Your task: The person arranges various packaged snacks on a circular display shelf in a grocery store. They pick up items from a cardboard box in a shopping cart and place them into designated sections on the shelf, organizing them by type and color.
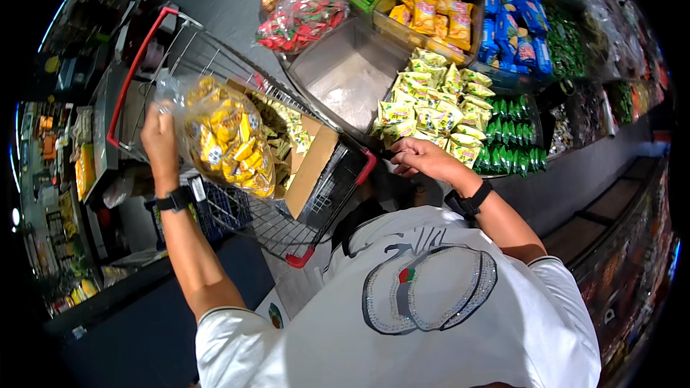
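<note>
My left hand (160, 143) grips the gathered neck of a clear plastic bag of yellow-wrapped snacks (232, 140), which hangs over the shopping cart (141, 73). Behind that bag, an open cardboard box (310, 170) in the cart holds small pale-green packets. My right hand (423, 159), fingers loosely curled, is at the near edge of a pile of pale yellow-green snack packets (431, 99); whether it touches one is not clear. Beyond both hands lies a bare-bottomed display bin (353, 75).
A clear bag of red-wrapped sweets (307, 19) rests at the bare bin's far corner. Bins of yellow packets (431, 13), blue packets (512, 32) and green-wrapped sweets (512, 134) adjoin. A dark blue crate (202, 215) stands by the cart, and shelves line the right.
</note>
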Motion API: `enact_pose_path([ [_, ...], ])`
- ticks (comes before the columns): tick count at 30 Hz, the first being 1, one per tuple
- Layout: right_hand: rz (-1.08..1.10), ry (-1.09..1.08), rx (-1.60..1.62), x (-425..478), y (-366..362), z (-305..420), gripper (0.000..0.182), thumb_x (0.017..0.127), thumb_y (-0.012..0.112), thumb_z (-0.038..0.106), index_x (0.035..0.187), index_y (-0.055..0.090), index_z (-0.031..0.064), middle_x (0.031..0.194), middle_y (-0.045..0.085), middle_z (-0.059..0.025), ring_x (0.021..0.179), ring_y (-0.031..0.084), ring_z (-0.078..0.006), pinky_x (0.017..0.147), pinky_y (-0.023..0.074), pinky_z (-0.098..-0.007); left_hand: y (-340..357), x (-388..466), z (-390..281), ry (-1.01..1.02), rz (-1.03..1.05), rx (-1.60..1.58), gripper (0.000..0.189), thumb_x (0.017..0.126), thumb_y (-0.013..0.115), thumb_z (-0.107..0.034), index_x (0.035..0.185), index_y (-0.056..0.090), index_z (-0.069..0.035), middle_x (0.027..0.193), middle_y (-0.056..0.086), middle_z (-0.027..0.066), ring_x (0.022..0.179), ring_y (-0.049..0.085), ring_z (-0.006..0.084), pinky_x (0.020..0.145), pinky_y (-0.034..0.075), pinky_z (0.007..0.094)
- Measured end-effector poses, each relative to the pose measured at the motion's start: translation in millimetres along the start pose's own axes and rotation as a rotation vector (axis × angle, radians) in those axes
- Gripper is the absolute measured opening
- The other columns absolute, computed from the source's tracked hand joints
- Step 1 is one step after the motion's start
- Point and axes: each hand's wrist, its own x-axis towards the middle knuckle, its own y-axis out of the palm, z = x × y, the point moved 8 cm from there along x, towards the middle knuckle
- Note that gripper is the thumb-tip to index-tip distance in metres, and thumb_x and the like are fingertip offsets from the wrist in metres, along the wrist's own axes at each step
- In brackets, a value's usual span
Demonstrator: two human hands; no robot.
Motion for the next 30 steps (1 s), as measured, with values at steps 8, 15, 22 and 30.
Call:
enact_pose_path([
  [8, -0.069, 0.051, -0.064, 1, 7, -6, 0.037, 0.094, 0.057, 0.023, 0.122, 0.056, -0.0007, 0.096, 0.067, -0.0065, 0.086, 0.069, -0.0179, 0.073, 0.0559, -0.0310, 126, -100, 81, -0.031, 0.174, 0.006, 0.021, 0.094, 0.052, -0.007, 0.111, 0.062, -0.002, 0.095, 0.066, 0.0257, 0.083, 0.063, 0.0408, 0.077, 0.051, 0.0396],
  [15, -0.097, 0.133, -0.116, -23, 13, -44, 0.035, 0.095, 0.059, 0.025, 0.119, 0.058, -0.0007, 0.098, 0.066, -0.0071, 0.084, 0.068, -0.0153, 0.070, 0.0551, -0.0294, 229, -125, 96, -0.278, 0.402, -0.049, 0.023, 0.100, 0.049, -0.019, 0.106, 0.059, 0.001, 0.093, 0.062, 0.0271, 0.082, 0.058, 0.0442, 0.076, 0.048, 0.0449],
  [22, -0.157, 0.089, -0.059, -49, 2, -71, 0.040, 0.095, 0.060, 0.028, 0.122, 0.057, -0.0012, 0.101, 0.066, -0.0093, 0.088, 0.069, -0.0181, 0.073, 0.0558, -0.0320, 286, -116, 92, -0.112, 0.563, -0.004, 0.028, 0.098, 0.050, -0.019, 0.111, 0.053, 0.006, 0.098, 0.060, 0.0316, 0.091, 0.056, 0.0494, 0.077, 0.046, 0.0491],
  [30, -0.331, -0.005, 0.160, -137, -67, -91, 0.042, 0.095, 0.060, 0.030, 0.124, 0.056, 0.0004, 0.106, 0.065, -0.0080, 0.090, 0.068, -0.0169, 0.075, 0.0567, -0.0306, 233, -108, -14, -0.224, 0.317, 0.358, 0.050, 0.096, 0.060, -0.029, 0.133, 0.049, 0.004, 0.115, 0.059, 0.0291, 0.111, 0.055, 0.0428, 0.095, 0.044, 0.0483],
])
